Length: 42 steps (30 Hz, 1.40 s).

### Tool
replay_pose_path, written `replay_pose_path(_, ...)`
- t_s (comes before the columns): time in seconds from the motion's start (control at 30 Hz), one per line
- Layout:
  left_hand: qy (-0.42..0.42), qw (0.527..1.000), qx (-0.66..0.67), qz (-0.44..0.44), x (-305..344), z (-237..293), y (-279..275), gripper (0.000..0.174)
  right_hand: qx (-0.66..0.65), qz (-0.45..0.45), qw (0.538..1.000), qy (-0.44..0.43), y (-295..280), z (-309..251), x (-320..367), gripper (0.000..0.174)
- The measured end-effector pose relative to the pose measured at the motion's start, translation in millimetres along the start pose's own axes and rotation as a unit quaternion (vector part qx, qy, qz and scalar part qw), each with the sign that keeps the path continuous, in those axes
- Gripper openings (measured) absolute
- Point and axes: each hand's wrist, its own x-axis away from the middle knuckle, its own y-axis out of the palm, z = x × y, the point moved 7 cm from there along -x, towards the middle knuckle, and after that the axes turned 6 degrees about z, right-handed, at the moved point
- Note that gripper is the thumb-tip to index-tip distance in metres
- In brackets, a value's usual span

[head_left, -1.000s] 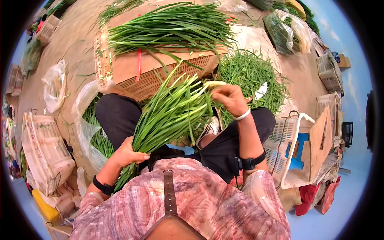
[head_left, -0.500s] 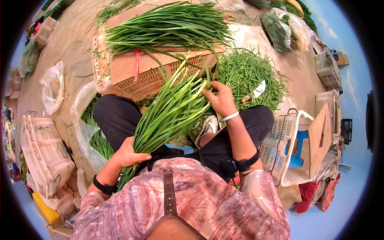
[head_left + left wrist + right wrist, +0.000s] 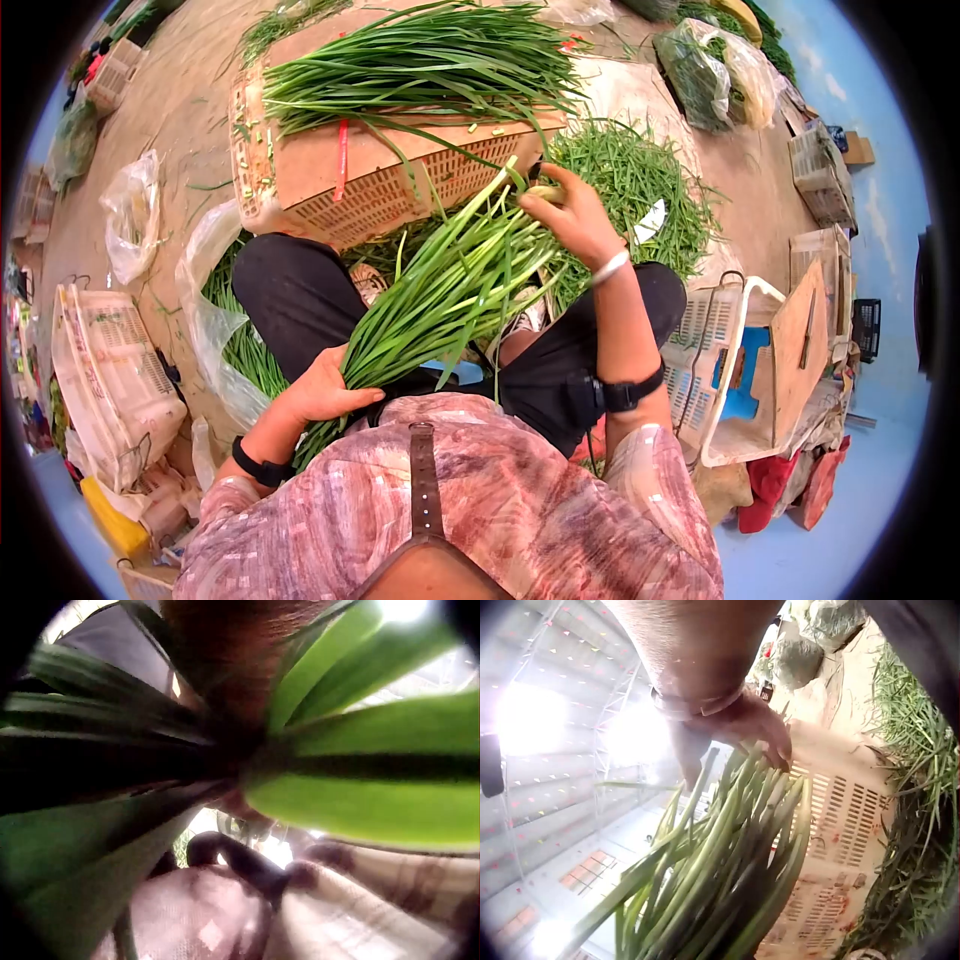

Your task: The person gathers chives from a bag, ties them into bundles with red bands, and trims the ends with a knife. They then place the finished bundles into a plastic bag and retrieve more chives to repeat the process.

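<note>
A plastic bag (image 3: pixel 203 290) of greens lies left of my legs (image 3: pixel 285 275). My left hand (image 3: pixel 325 388) grips a bunch of long green stalks (image 3: pixel 445 275), which slants up between them (pale ends uppermost). At those ends my right hand (image 3: pixel 580 222) bends its fingers; whether they pinch a stalk, I cannot tell. A knife (image 3: pixel 651 220) lies on heaped greens (image 3: pixel 635 165) beyond.

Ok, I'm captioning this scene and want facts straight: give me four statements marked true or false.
1. The left hand grips a long green leafy bunch. True.
2. The right hand rests far from that bunch. False: it is at the pale stalk end.
3. A white knife blade lies on the heap of loose green cuttings. True.
4. The flat brown board on the pale slatted plastic crate is bare. False: a dark green bundle lies on it.
</note>
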Motion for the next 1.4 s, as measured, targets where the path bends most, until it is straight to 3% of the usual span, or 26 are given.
replay_pose_path(0.03,0.008,1.000,0.027,0.004,0,6,3,0.039,0.073,-0.032,0.997,-0.017,10,-8,-11,0.074)
replay_pose_path(0.13,0.037,0.999,0.006,0.002,1,10,1,0.036,-0.046,-0.222,0.974,0.018,42,-3,-15,0.078)
replay_pose_path(0.2,0.029,0.999,-0.012,-0.008,4,7,0,0.035,-0.005,-0.221,0.973,-0.060,50,-8,-14,0.074)
replay_pose_path(0.3,0.017,1.000,-0.006,0.004,8,3,-2,0.038,-0.069,-0.240,0.967,-0.043,40,-29,1,0.075)
replay_pose_path(0.33,0.014,1.000,-0.005,0.007,8,3,-2,0.040,-0.121,-0.221,0.966,-0.051,39,-22,-2,0.075)
replay_pose_path(0.43,0.011,1.000,-0.003,0.012,6,0,-2,0.044,-0.013,-0.200,0.978,-0.061,29,-29,0,0.073)
replay_pose_path(0.5,0.018,1.000,-0.002,0.016,5,4,-2,0.045,0.116,-0.135,0.969,-0.170,26,-41,0,0.073)
replay_pose_path(0.6,0.027,0.999,-0.013,0.022,4,5,-4,0.047,0.178,-0.126,0.969,-0.118,19,-48,4,0.076)
replay_pose_path(0.73,0.028,0.999,-0.032,0.017,3,2,-4,0.049,0.220,-0.090,0.958,-0.160,16,-42,2,0.073)
replay_pose_path(0.87,0.029,0.999,-0.029,0.014,3,4,-3,0.050,0.282,0.026,0.931,-0.232,8,-37,-3,0.059)
replay_pose_path(0.9,0.030,0.999,-0.030,0.015,3,4,-4,0.049,0.292,0.072,0.922,-0.244,-2,-40,-5,0.049)
replay_pose_path(0.97,0.032,0.999,-0.032,0.016,4,4,-5,0.048,0.287,0.153,0.919,-0.224,-32,-9,-26,0.025)
replay_pose_path(1.03,0.032,0.999,-0.028,0.004,6,4,-4,0.045,0.384,0.263,0.856,-0.224,-78,19,-43,0.014)
replay_pose_path(1.07,0.032,0.999,-0.028,0.005,6,3,-4,0.045,0.462,0.239,0.850,-0.084,-97,38,-52,0.022)
replay_pose_path(1.13,0.031,0.999,-0.007,-0.006,5,-1,-1,0.040,0.540,0.235,0.808,-0.024,-104,23,-38,0.035)
replay_pose_path(1.2,0.025,1.000,0.013,-0.007,5,-4,1,0.039,0.417,0.136,0.896,-0.061,-80,5,-24,0.064)
replay_pose_path(1.27,0.015,0.999,0.030,-0.012,4,-7,2,0.037,0.227,-0.017,0.942,-0.247,-31,-50,8,0.066)
replay_pose_path(1.33,0.025,0.999,-0.008,-0.044,4,-8,2,0.046,0.141,-0.061,0.924,-0.349,3,-67,24,0.045)
replay_pose_path(1.37,0.024,0.999,-0.009,-0.045,4,-8,2,0.046,0.140,-0.060,0.925,-0.349,6,-62,23,0.045)
replay_pose_path(1.4,0.019,0.999,0.005,-0.043,3,-8,2,0.046,0.030,-0.099,0.963,-0.248,11,-48,14,0.033)
